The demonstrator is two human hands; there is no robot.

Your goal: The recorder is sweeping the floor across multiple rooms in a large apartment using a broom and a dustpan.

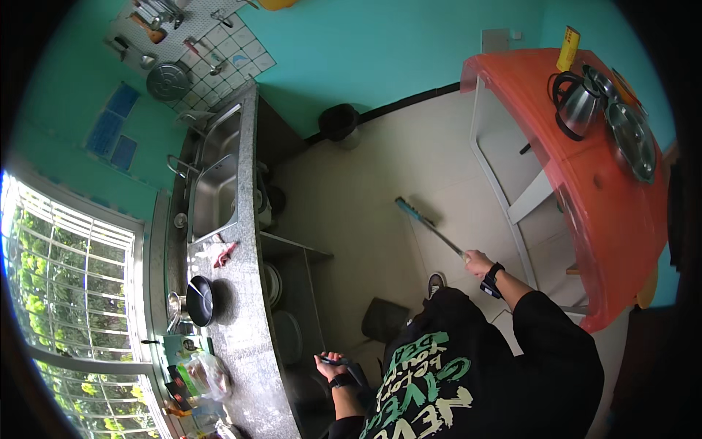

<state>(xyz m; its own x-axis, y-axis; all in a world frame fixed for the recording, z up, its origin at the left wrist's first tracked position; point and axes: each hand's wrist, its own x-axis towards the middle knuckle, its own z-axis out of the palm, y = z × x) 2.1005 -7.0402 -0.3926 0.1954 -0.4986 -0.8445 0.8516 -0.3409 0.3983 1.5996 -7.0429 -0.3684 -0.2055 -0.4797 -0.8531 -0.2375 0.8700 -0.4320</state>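
My right hand (479, 264) grips the handle of a broom (443, 238) with a teal head and dark bristles. The broom reaches forward and left, its head (415, 210) low over the tiled floor. My left hand (330, 367) is beside the counter, fingers curled around a dark handle (356, 374). Left of my shoe (436, 284), a dark dustpan (385, 320) is at floor level. A thin dark bar runs from it towards my left hand, but I cannot tell whether it joins the handle.
At left runs a granite counter (244, 307) with a double steel sink (216, 195) and a black pan (200, 300). On the right, a red-covered table (609, 203) carries an electric kettle (580, 107). A black bin (338, 122) stands by the far wall. Open shelves (299, 285) lie under the counter.
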